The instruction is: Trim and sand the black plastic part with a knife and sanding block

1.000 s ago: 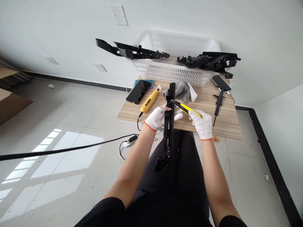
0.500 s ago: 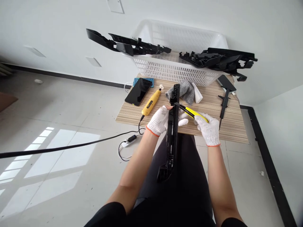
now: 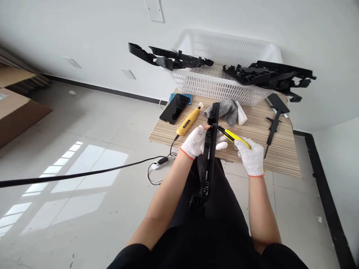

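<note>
A long black plastic part (image 3: 206, 160) hangs lengthwise between my arms, its upper end over the table and its lower end over my legs. My left hand (image 3: 196, 141), in a white knit glove with a bare thumb tip, is closed around its upper section, with fingers showing on the far side. Gloved too, my right hand (image 3: 249, 154) grips a yellow and black utility knife (image 3: 235, 137). The knife's tip end meets the part's right edge just beside my left thumb; the blade itself is too small to make out.
Behind stands a white plastic basket (image 3: 224, 80) with several black plastic parts (image 3: 269, 74) across its rim. On the table (image 3: 280, 158) lie a phone (image 3: 175, 108), a corded yellow rotary tool (image 3: 188, 121), a grey cloth (image 3: 228, 110) and calipers (image 3: 273, 127). A cable (image 3: 84, 175) stretches leftward.
The camera view has shifted, so the whole scene sits further right and cardboard boxes show at left. Both hands keep their holds, with the knife still against the part near the thumb.
</note>
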### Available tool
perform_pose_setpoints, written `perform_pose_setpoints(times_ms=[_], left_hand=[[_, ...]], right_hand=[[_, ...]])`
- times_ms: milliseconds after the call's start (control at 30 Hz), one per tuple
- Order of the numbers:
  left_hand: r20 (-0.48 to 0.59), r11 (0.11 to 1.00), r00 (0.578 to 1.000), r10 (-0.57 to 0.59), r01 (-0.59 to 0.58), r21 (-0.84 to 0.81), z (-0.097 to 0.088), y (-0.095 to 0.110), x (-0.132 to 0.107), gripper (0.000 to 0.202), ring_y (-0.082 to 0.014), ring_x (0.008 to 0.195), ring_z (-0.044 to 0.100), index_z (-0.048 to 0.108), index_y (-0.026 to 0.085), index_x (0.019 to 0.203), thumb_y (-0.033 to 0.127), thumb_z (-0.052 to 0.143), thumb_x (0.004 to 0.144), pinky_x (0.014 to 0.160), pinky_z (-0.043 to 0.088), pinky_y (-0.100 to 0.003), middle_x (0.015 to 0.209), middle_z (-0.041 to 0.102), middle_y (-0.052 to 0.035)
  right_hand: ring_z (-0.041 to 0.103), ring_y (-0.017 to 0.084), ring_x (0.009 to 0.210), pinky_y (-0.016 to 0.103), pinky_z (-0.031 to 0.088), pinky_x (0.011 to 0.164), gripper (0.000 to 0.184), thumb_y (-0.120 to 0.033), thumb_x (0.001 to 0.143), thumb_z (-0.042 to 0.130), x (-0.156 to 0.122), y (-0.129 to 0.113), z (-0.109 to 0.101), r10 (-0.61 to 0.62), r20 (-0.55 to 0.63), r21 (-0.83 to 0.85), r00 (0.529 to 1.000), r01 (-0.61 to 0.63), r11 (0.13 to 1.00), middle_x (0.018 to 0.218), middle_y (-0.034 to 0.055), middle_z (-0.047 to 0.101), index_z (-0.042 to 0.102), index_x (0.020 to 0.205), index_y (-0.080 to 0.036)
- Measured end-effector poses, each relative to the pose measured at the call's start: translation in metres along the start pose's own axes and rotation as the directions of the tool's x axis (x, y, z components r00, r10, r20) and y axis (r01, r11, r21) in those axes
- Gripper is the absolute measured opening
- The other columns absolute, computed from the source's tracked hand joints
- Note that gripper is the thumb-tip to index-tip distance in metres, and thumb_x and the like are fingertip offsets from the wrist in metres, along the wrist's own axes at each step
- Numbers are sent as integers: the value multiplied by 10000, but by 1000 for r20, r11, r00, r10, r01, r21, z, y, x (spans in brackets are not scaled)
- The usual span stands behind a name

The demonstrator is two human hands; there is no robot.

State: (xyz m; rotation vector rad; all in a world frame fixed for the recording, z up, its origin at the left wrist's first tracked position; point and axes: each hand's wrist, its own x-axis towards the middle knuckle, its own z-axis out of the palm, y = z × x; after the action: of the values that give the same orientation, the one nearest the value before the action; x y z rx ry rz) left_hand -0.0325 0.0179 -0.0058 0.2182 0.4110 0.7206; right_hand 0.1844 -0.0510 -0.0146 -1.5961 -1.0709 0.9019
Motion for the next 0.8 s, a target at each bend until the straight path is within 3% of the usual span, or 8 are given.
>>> perform_pose_setpoints(times_ms=[267,433,567,700,800], left_hand=[[-145,983,975,169,-155,100,-12,-8,-5,371,-436,1424,645,731,176,1202,408,770,915,1157,538,-665,1228,811,-179],[-244,976,954,173,-133,171,-13,-7,-13,397,-383,1164,793,734,187,1291,403,704,959,1045,629,-619,1228,825,-160],[-316,982,936,158,-114,151,-10,-4,-11,266,-392,1229,773,774,202,1158,333,634,974,1106,592,-648,1081,849,-139],[-290,980,940,179,-143,142,-6,-4,-6,253,-401,1321,728,771,207,1152,341,621,998,1143,561,-663,1076,848,-142],[-320,983,936,145,-98,158,0,-4,-4,249,-393,1241,770,763,169,1155,295,598,1017,1113,587,-655,1064,845,-150]], right_hand=[[707,193,681,308,567,613,547,-669,844,803,-2,2,0,-38,88,-19,995,39,999,822,60,794,871,1157,-226],[781,236,867,345,624,824,462,-635,853,825,-5,-7,0,0,161,-10,987,2,1000,958,51,839,875,1139,-275],[768,220,799,356,623,806,468,-650,864,810,-1,-7,-1,56,212,-25,976,-52,998,920,32,833,867,1152,-285],[784,215,956,334,626,885,428,-623,866,817,0,-2,0,-49,178,46,983,41,998,1031,37,839,860,1127,-286],[782,209,929,293,623,770,470,-631,833,833,-4,0,0,-48,140,88,989,36,995,998,52,828,860,1117,-258]])
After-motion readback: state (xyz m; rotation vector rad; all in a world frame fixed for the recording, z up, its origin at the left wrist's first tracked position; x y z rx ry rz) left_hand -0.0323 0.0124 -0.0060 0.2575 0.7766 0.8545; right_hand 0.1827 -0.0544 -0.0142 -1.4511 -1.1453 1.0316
